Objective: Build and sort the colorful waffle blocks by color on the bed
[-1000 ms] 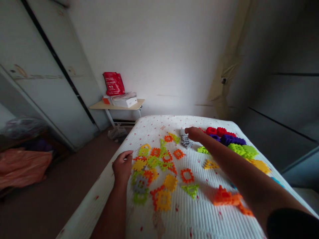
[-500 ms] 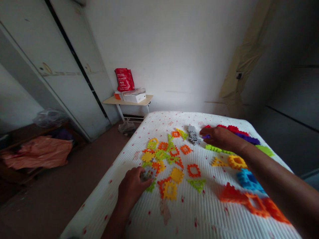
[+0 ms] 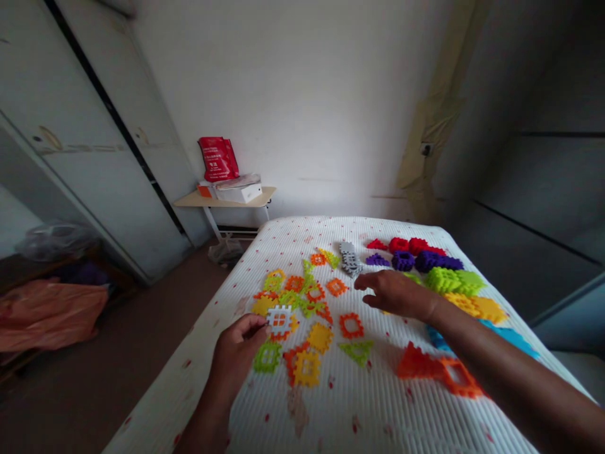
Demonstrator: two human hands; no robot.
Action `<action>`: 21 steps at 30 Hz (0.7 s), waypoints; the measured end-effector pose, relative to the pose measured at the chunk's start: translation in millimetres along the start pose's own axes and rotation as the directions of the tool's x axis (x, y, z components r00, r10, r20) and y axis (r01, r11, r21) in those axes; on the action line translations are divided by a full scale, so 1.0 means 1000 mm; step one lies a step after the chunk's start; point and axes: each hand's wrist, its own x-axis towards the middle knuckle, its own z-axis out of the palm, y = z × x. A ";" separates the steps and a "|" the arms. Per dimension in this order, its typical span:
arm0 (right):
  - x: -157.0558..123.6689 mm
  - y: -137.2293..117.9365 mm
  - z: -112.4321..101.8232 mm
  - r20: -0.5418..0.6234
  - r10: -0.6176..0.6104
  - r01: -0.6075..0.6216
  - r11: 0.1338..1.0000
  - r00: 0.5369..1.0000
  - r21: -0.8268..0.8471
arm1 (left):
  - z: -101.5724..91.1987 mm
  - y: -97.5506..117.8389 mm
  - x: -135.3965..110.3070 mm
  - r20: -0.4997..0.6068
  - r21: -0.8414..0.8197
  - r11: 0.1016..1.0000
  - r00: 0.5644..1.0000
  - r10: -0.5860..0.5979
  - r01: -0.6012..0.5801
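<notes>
Bearings taken from the person, 12 o'clock straight ahead.

Nearest, at 11 o'clock, the left hand (image 3: 234, 353) grips a white grid block (image 3: 278, 320) in a narrow pinch between thumb and fingertips. The block sits just over an orange block (image 3: 282, 335); contact between them cannot be told. A lime square block (image 3: 267, 357) lies just beside the hand at 1 o'clock from it, and a yellow square block (image 3: 307, 369) lies further along the same side.

At 1 o'clock, the right hand (image 3: 394, 295) is open and empty, fingers loosely apart, above the white ribbed mattress (image 3: 378, 416). Nearest to it are an orange square frame (image 3: 351, 325) at 7 o'clock from the hand and a green triangle block (image 3: 357, 352) just past that frame. A grey block stack (image 3: 350, 258) lies at 10 o'clock from the hand, near but not touching. Orange blocks (image 3: 437, 372) lie under the right forearm at 4 o'clock from the hand.

Further off, at 1 to 2 o'clock, lime (image 3: 449, 280), purple (image 3: 428, 260) and red (image 3: 406, 246) blocks lie in a band along the mattress's right side.

Farthest, at 11 o'clock beyond the mattress, a small table (image 3: 222, 199) holds a white box (image 3: 239, 193) and a red bag (image 3: 217, 159), the bag upright against the wall.
</notes>
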 end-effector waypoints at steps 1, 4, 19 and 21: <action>0.001 -0.003 0.002 -0.011 -0.019 0.019 1.000 1.000 0.018 | 0.005 0.005 0.004 0.013 -0.081 0.997 1.000 -0.011 0.012; 0.006 -0.009 0.006 -0.087 -0.018 0.023 0.998 0.996 0.058 | 0.028 0.020 0.018 0.075 -0.324 0.944 0.996 -0.041 0.063; 0.031 -0.017 0.026 -0.299 -0.064 0.090 0.993 0.952 0.071 | 0.109 0.034 0.043 0.232 -0.507 0.842 0.970 -0.073 0.185; 0.034 -0.017 0.030 -0.289 -0.073 0.093 0.994 0.955 0.057 | 0.111 0.035 0.042 0.232 -0.501 0.845 0.970 -0.075 0.185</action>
